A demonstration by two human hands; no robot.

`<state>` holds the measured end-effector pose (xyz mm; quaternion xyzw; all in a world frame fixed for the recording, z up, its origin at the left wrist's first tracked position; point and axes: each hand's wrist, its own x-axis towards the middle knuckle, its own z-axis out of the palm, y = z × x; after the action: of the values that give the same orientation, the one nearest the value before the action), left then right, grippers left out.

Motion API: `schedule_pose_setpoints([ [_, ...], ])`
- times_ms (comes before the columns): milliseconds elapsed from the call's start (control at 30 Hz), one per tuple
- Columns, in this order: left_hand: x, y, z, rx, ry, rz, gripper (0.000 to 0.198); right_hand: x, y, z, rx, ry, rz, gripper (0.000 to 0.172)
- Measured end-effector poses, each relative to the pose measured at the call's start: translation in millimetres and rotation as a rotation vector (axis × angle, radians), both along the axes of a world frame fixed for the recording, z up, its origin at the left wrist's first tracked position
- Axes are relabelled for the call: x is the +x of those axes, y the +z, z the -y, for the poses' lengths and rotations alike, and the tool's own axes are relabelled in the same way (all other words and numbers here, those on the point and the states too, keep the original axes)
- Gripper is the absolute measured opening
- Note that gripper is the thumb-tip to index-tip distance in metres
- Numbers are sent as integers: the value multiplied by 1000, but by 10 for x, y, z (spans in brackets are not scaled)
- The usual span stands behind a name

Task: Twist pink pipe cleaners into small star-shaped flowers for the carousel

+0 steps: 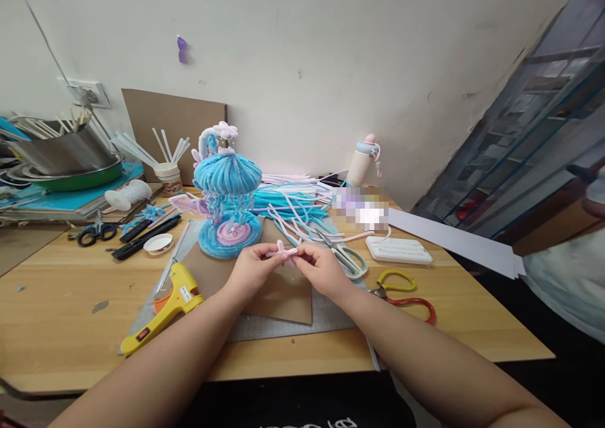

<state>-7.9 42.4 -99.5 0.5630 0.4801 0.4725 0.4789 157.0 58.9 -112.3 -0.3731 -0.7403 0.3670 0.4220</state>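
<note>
Both of my hands meet over the brown cardboard (288, 305) in the middle of the table. My left hand (253, 267) pinches one side of a pale pink pipe cleaner piece (282, 251), which is bent into small loops. On its other side, my right hand (324, 267) grips the same piece between thumb and fingers. Just beyond my left hand stands a blue fuzzy jellyfish model (227, 176) on a round blue base (208, 242) with a pink centre. Bundles of blue and pale pipe cleaners (293, 198) lie behind my hands.
A yellow glue gun (184, 289) lies left of my arms. White-handled scissors (354, 264) and red-and-yellow pliers (401, 300) are at the right, near a white power bank (398, 250). Black scissors (97, 231) and a paper cup (169, 176) stand farther left; a bottle (362, 163) is behind.
</note>
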Motion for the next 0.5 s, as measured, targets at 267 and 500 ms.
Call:
schedule_pose_setpoints([
  [267,11,-6,11,-17,-11,-49,32,-24,-5,-4,-227,71,-52,13],
  [500,-3,-8,17,-14,-12,-98,29,-12,-11,43,-173,124,-30,17],
])
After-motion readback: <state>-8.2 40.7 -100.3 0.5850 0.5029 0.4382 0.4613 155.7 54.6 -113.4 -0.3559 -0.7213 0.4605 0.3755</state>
